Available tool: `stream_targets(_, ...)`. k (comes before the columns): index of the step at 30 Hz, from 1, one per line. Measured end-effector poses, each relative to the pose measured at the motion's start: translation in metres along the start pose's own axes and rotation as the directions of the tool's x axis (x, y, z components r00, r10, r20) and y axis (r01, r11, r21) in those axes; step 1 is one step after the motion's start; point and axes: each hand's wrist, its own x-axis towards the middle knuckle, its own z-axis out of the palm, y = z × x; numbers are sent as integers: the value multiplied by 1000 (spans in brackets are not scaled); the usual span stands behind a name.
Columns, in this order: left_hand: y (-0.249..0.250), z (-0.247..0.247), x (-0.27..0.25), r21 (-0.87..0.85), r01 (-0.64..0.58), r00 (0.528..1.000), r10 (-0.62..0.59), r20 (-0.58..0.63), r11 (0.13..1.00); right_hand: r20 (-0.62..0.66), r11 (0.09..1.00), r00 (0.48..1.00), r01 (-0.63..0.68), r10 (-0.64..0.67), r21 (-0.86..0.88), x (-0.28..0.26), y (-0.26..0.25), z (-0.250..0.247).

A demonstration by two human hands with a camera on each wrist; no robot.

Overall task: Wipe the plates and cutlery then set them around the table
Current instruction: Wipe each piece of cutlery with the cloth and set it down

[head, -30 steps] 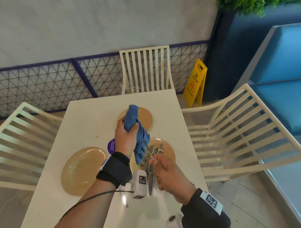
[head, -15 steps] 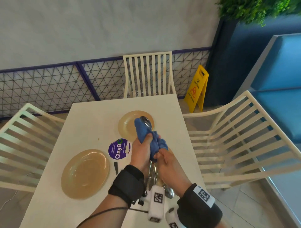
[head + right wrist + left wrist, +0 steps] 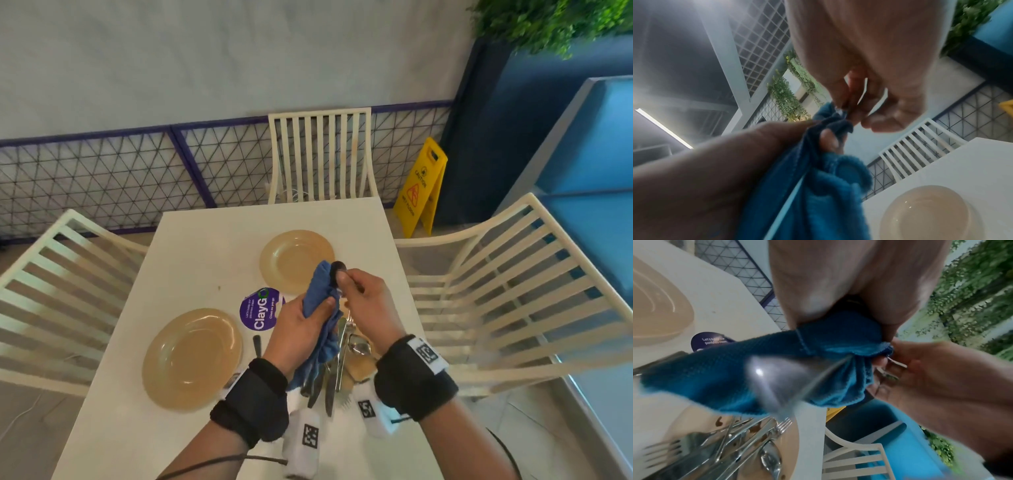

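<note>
My left hand (image 3: 308, 317) grips a bunched blue cloth (image 3: 322, 298) above the table (image 3: 191, 240). The cloth is wrapped round a spoon, whose dark rounded end (image 3: 337, 270) sticks out on top. My right hand (image 3: 347, 279) pinches that end. In the left wrist view the spoon (image 3: 774, 382) is a blurred metal shape in front of the cloth (image 3: 715, 369). Below the hands, a pile of cutlery (image 3: 339, 363) lies on a tan plate (image 3: 359, 371). One bare tan plate (image 3: 294, 260) sits at the far side, another (image 3: 191, 356) at the left.
A round purple sticker (image 3: 262, 308) lies mid-table, with a small dark object (image 3: 257, 344) just below it. White slatted chairs stand at the left (image 3: 51, 291), far (image 3: 318, 154) and right (image 3: 513, 291) sides. A yellow wet-floor sign (image 3: 421, 192) stands beyond the far right corner.
My right hand rose from under the cloth to the spoon's top end. The left hand kept hold of the cloth, which now sits lower on the spoon.
</note>
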Motion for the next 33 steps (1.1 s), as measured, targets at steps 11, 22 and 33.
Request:
stream_targets(11, -18, -52, -20, 187, 21, 998, -33, 61, 982, -32, 996, 996, -88, 87, -35, 8, 12, 41)
stream_targets(22, -39, -97, -37, 154, 69, 992, -84, 94, 986, -11, 988, 990, -141, 140, -70, -3, 0, 80)
stream_targets(33, -68, -140, -46, 278, 42, 976, -99, 194, 960, -34, 958, 963, -263, 269, 117, -2, 11, 122)
